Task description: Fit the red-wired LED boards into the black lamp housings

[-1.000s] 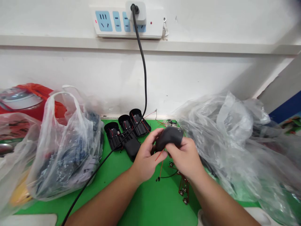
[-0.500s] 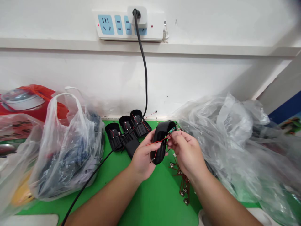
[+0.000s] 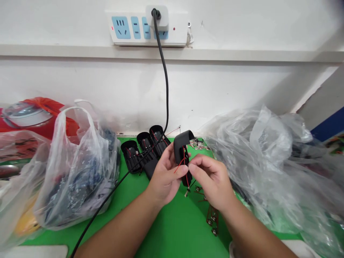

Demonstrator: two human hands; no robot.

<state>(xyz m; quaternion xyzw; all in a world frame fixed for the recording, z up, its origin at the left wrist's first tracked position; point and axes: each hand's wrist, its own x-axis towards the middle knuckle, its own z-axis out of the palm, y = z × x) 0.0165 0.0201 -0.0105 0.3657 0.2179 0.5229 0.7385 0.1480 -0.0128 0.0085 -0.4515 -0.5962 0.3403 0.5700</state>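
Observation:
My left hand [image 3: 167, 175] is closed around a black plastic housing [image 3: 182, 145] with a curved hood, held tilted above the green table. The left thumb presses on thin red wires [image 3: 184, 154] that run along the open side. A small connector [image 3: 186, 194] dangles at the lower end. My right hand [image 3: 212, 175] pinches thumb and forefinger together at the right edge of the housing, close to the left thumb. What sits between those fingertips is too small or hidden to name. Similar black housings [image 3: 130, 154] with red wires lie just behind the left hand.
A black cable [image 3: 164, 71] drops from the power strip [image 3: 172, 30] and crosses over the housings. Stuffed plastic bags [image 3: 77, 172] stand left; clear bags [image 3: 276, 154] lie right. Small metal parts on brown wires [image 3: 212, 218] lie near the right wrist, and more small parts [image 3: 199, 144] lie behind.
The housing has been turned in my left hand, so its hood now faces up and right. My right hand has moved down from the hood end, where a green board showed, to the side edge.

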